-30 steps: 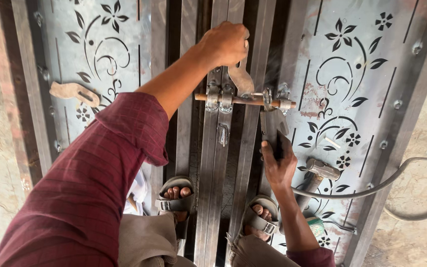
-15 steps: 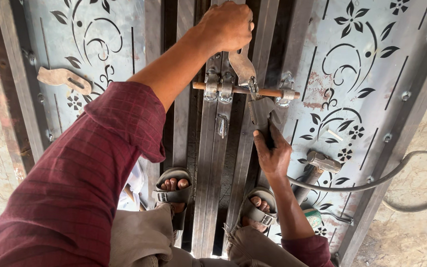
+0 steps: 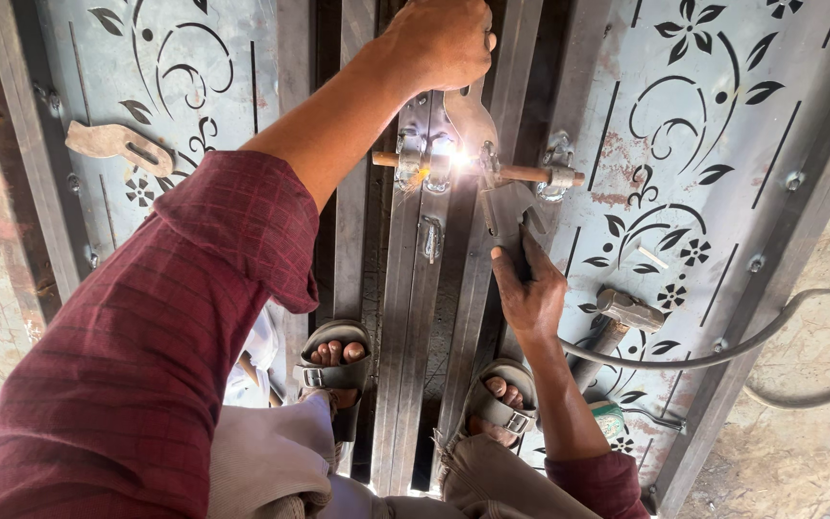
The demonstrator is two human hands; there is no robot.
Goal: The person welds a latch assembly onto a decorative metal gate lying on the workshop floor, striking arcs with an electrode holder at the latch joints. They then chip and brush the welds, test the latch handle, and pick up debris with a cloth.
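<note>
You weld a bolt on a metal gate lying flat.

Your left hand [image 3: 439,43] is a closed fist up top, gripping the holder of a thin rod; the rod itself is hard to see. A bright white spark [image 3: 455,159] glows on the round brown bolt [image 3: 477,171], which lies across the middle bars. Your right hand [image 3: 528,288] is half curled around a flat dark plate [image 3: 509,213], pressing it just below the bolt. The gate [image 3: 722,173] is grey, smooth steel with cut-out flowers and some rust. One hammer [image 3: 626,312] lies near your right hand. Your two sandals [image 3: 336,358] stand on the bars.
</note>
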